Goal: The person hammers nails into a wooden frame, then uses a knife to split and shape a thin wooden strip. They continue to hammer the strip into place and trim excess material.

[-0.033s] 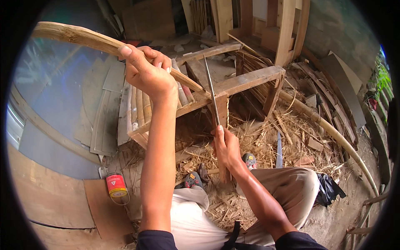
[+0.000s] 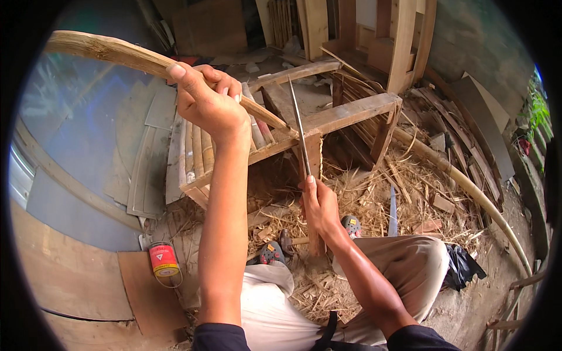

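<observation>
My left hand (image 2: 205,99) is raised and shut around a long curved wooden pole (image 2: 105,51) that runs from the upper left down to a rough wooden frame (image 2: 351,111). My right hand (image 2: 319,205) grips the handle of a long thin knife (image 2: 298,126). The blade points up and away, and its edge lies against the pole's lower end where that end rests on the frame. I sit low, with light trousers and my knees on either side.
Straw-like shavings (image 2: 374,193) cover the ground around the frame. A red can (image 2: 163,259) stands at the lower left on plywood sheets. A long pale pole (image 2: 468,187) curves along the right. Wooden furniture frames (image 2: 404,47) stand behind, and a black bag (image 2: 462,266) lies by my right knee.
</observation>
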